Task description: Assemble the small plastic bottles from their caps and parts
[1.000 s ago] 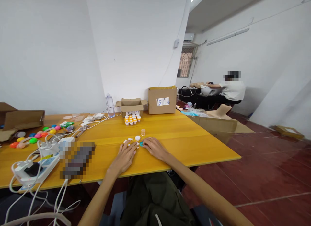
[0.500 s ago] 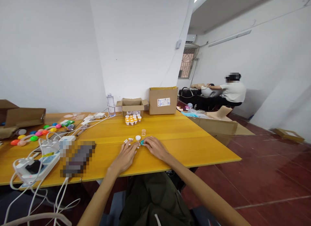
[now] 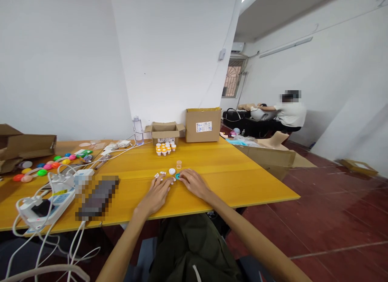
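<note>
My left hand (image 3: 157,196) rests on the yellow table (image 3: 242,172), fingers spread, its fingertips beside small white pieces (image 3: 157,175). My right hand (image 3: 194,183) has its fingertips at a small teal round piece (image 3: 177,176), fingers bent around its right edge. Between and beyond the hands lies a white round cap (image 3: 172,171). A small clear cup (image 3: 179,164) stands just behind it. Farther back are several small white jars with orange bands (image 3: 164,151), grouped in front of an open cardboard box (image 3: 165,134).
A closed carton (image 3: 203,130) and a clear bottle (image 3: 138,132) stand at the back. Power strips (image 3: 62,199) with white cables, a blurred dark device (image 3: 98,198) and coloured balls (image 3: 42,172) lie left. A person (image 3: 291,112) sits at the far right.
My left fingers have shifted very slightly over the small pieces. My right hand stays by the teal piece. The camera view has moved a little.
</note>
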`<state>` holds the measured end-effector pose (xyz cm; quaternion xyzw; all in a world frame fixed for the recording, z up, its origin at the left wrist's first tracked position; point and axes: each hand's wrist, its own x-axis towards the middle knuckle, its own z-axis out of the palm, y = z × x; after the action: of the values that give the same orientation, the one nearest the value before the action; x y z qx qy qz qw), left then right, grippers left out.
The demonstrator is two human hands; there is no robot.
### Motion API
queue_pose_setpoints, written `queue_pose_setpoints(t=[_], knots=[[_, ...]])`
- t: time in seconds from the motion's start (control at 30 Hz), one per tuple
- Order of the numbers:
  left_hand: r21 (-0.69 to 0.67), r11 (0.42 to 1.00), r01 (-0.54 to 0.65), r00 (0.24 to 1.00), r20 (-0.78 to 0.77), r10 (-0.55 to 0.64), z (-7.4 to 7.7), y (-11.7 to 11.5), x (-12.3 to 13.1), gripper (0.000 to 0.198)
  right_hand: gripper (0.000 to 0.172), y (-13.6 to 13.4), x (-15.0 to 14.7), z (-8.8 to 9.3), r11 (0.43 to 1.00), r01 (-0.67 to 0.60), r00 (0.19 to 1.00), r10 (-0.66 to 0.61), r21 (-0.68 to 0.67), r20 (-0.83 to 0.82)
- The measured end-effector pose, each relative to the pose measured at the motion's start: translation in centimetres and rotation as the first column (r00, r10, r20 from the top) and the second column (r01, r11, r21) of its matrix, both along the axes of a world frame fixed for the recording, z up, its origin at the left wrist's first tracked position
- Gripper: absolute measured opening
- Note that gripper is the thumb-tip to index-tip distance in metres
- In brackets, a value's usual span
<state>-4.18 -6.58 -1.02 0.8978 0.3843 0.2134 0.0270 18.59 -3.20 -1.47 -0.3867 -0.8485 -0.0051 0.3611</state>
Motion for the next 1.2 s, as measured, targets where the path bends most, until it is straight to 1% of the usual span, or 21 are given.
queue_pose_setpoints(t=[0.17, 0.27, 0.4, 0.53, 0.7, 0.87, 1.03, 1.2], knots=[[-0.003, 1.000, 0.022, 1.000, -0.014, -0.022, -0.2, 0.2, -0.1, 0.050, 0.017, 0.0, 0.0, 0.0, 1.000, -0.005, 1.000, 0.005, 0.022, -0.025], [-0.002, 1.000, -0.001, 1.000, -0.002, 0.001, -0.1, 0.2, 0.0, 0.045, 0.016, -0.1, 0.0, 0.0, 0.999, -0.006, 0.999, 0.008, 0.045, -0.039], [0.038, 0.999, -0.036, 0.999, 0.035, 0.035, 0.1, 0.0, 0.2, 0.035, 0.015, -0.3, -0.2, 0.2, 0.996, -0.030, 0.999, 0.032, 0.089, -0.022], [0.079, 0.996, -0.030, 0.999, 0.029, 0.028, 0.3, -0.2, 0.3, 0.032, 0.015, -0.4, -0.6, 0.4, 0.992, -0.043, 0.999, 0.042, 0.119, 0.012], [0.130, 0.991, -0.023, 1.000, 0.014, 0.022, 0.3, -0.3, 0.3, 0.031, 0.015, -0.4, -0.9, 0.4, 0.993, -0.032, 0.998, 0.027, 0.109, 0.052], [0.133, 0.991, -0.025, 1.000, 0.009, 0.024, 0.4, -0.2, 0.3, 0.032, 0.017, -0.3, -0.9, 0.1, 0.996, 0.000, 0.996, -0.008, 0.088, 0.088], [0.142, 0.989, -0.032, 0.999, 0.018, 0.029, 0.4, -0.3, 0.4, 0.031, 0.017, -0.2, -1.0, 0.0, 0.998, -0.001, 0.991, -0.009, 0.067, 0.135], [0.167, 0.985, -0.053, 0.999, 0.017, 0.051, 0.6, -0.5, 0.4, 0.028, 0.016, -0.3, -0.9, 0.2, 0.999, -0.006, 0.991, 0.001, 0.036, 0.132]])
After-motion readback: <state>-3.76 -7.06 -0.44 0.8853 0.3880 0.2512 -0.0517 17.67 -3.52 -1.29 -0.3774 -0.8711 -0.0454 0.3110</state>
